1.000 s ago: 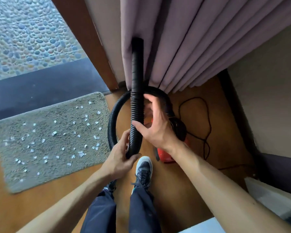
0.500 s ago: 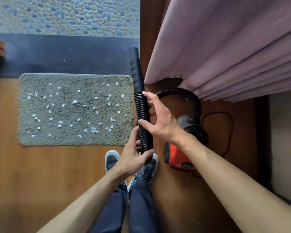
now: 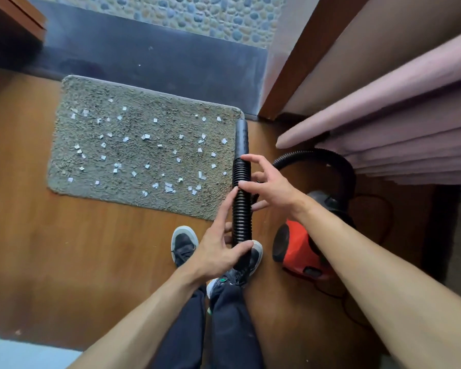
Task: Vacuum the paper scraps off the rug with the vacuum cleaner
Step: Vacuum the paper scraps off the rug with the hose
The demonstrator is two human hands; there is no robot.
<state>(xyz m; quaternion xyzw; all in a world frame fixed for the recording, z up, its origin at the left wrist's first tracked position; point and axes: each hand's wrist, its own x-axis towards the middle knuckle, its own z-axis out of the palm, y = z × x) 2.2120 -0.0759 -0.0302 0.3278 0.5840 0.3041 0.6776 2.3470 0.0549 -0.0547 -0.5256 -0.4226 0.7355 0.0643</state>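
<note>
A grey shaggy rug (image 3: 144, 102) lies on the wooden floor, strewn with several white paper scraps (image 3: 145, 137). The black ribbed vacuum hose (image 3: 241, 209) rises between my hands, and its smooth nozzle (image 3: 242, 139) points down at the rug's right edge. My left hand (image 3: 218, 249) grips the hose low down, thumb across it. My right hand (image 3: 269, 182) holds the hose higher up, fingers curled around it. The red and black vacuum cleaner (image 3: 301, 251) stands on the floor to the right, partly hidden by my right forearm.
Pink curtains (image 3: 397, 134) hang at the right, over the hose loop (image 3: 338, 166). A wooden door frame (image 3: 290, 75) and a dark sill (image 3: 157, 59) border the rug's far side. The black power cord (image 3: 383, 209) lies by the vacuum. My shoes (image 3: 184, 243) stand below the rug.
The nozzle has dropped from pointing up along the curtain down to the rug's right edge. My view has turned toward the rug. Both hands stay on the hose.
</note>
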